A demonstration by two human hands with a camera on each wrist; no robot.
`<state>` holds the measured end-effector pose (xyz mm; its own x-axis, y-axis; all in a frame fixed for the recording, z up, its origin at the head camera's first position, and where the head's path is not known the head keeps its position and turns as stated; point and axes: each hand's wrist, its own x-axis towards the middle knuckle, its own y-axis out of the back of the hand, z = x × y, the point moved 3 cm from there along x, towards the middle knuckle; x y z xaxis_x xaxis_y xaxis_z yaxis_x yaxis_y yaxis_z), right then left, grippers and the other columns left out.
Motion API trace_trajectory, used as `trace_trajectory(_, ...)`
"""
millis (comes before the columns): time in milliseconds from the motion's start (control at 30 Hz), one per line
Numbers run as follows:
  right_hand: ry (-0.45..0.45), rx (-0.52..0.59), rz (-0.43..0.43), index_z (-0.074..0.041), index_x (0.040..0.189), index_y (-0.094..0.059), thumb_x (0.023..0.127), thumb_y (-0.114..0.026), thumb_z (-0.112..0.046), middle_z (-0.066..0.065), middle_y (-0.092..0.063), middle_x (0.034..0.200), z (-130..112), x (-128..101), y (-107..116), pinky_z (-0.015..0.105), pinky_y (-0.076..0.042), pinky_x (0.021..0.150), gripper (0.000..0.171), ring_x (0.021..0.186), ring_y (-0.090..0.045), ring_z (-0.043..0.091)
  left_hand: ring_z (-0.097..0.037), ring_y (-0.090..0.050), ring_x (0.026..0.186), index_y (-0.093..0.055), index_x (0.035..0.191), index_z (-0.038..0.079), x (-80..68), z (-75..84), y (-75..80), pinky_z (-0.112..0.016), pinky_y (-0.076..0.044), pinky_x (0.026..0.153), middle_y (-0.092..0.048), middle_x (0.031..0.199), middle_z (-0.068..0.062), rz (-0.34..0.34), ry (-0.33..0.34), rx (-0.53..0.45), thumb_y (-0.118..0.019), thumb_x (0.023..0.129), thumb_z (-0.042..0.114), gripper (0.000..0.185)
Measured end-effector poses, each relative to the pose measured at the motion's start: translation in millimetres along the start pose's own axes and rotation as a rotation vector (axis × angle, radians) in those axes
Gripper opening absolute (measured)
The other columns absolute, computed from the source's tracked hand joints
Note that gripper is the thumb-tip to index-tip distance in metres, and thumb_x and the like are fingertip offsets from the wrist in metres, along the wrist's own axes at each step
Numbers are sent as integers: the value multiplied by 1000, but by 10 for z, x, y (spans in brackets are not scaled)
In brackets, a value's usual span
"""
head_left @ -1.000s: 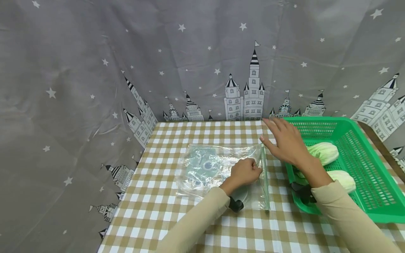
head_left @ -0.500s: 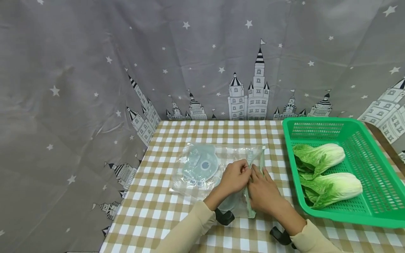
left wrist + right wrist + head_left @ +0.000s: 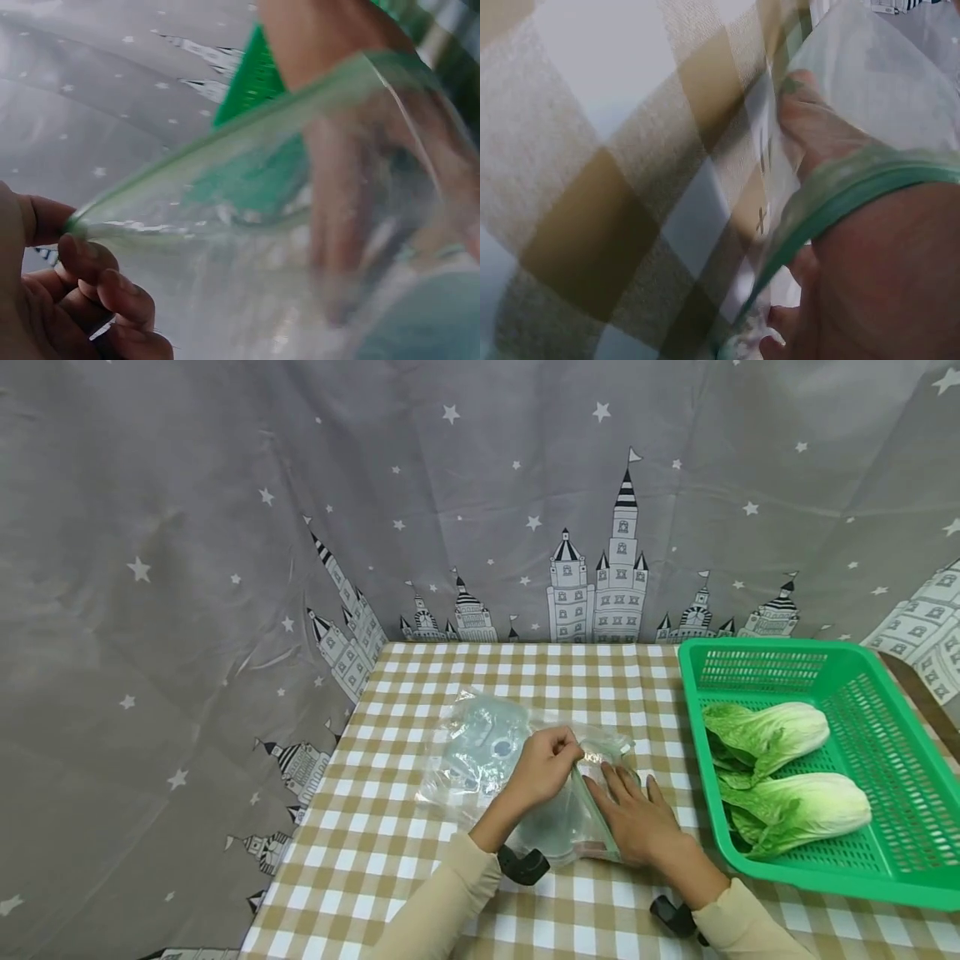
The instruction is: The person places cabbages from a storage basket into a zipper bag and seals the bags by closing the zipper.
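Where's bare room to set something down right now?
Checked cloth left of the plastic bag; the strip between bag and curtain; the floor of the green basket, right of two leafy heads. Crowded: the bag's mouth, with left hand and right hand there.

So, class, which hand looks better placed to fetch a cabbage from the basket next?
Probably the right hand, once out of the bag: it is nearer the basket and its two cabbages, while the left hand pinches the bag's edge.
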<state>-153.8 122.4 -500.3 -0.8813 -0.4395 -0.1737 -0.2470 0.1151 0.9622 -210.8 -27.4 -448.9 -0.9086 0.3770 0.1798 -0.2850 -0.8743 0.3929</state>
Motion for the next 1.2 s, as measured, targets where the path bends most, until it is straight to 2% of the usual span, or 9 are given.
trace_trajectory(167, 25, -89, 62, -8, 147, -44, 79, -69, -65, 24, -32, 152, -51, 52, 104, 71, -16, 106, 92, 140, -26, 44, -7, -33, 42, -52, 68, 9, 17, 51, 46, -23, -31, 44, -41, 50, 5, 19, 1, -1, -55, 90, 5, 22)
trace_trajectory(333, 74, -118, 196, -2, 127, -62, 76, -81, -23, 23, -45, 143, -251, 68, 268, 64, -31, 101, 58, 135, -35, 45, -4, -31, 40, -53, 68, 10, 37, 25, 4, -20, -29, 41, -36, 46, 9, 35, 18, 69, -55, 88, 7, 21)
trace_trajectory(433, 121, -135, 249, 0, 117, -68, 79, -74, -18, 22, -48, 141, -331, 101, 289, 61, -35, 99, 42, 134, -37, 43, -5, -30, 39, -54, 68, 11, 32, 24, -4, -21, -27, 40, -35, 45, 10, 44, 25, 89, -56, 87, 8, 20)
trace_trajectory(567, 140, -211, 213, 5, 114, -68, 88, -67, -25, 20, -47, 144, -307, 171, 222, 62, -25, 108, 39, 138, -33, 41, -5, -31, 38, -53, 68, 11, 19, 36, -1, -20, -27, 39, -35, 45, 10, 33, 37, 83, -55, 88, 9, 20)
trace_trajectory(733, 127, -228, 116, 4, 114, -67, 76, -80, -5, 19, -38, 150, -176, 245, 103, 64, -19, 109, 41, 140, -26, 44, -5, -30, 39, -50, 67, 12, -9, 68, 15, -21, -28, 41, -33, 46, 9, 31, 49, 72, -53, 89, 8, 22)
trace_trajectory(800, 123, -216, 84, 0, 122, -65, 73, -84, -9, 19, -35, 152, -124, 261, 66, 64, -19, 109, 53, 140, -25, 45, -6, -30, 39, -49, 66, 12, -21, 87, 25, -21, -28, 41, -34, 46, 8, 34, 46, 64, -53, 89, 7, 24)
trace_trajectory(900, 123, -206, 67, -5, 134, -58, 84, -75, -21, 19, -33, 153, -66, 280, 30, 63, -20, 109, 56, 140, -25, 45, -7, -32, 37, -49, 66, 11, -28, 129, 40, -22, -28, 40, -39, 45, 5, 37, 33, 27, -53, 89, 5, 24)
trace_trajectory(967, 131, -187, 75, -4, 137, -56, 83, -76, -25, 20, -32, 153, -52, 277, 25, 63, -18, 110, 61, 141, -24, 45, -7, -33, 37, -50, 66, 10, -24, 154, 51, -23, -28, 39, -42, 45, 3, 39, 25, 9, -54, 89, 5, 24)
trace_trajectory(1200, 168, -143, 195, 1, 116, -68, 83, -69, 2, 21, -39, 149, -181, 118, 220, 65, -13, 111, 33, 142, -25, 42, -5, -34, 37, -54, 68, 10, 16, 115, 55, -22, -29, 39, -42, 45, 4, 59, 53, 21, -55, 89, 7, 21)
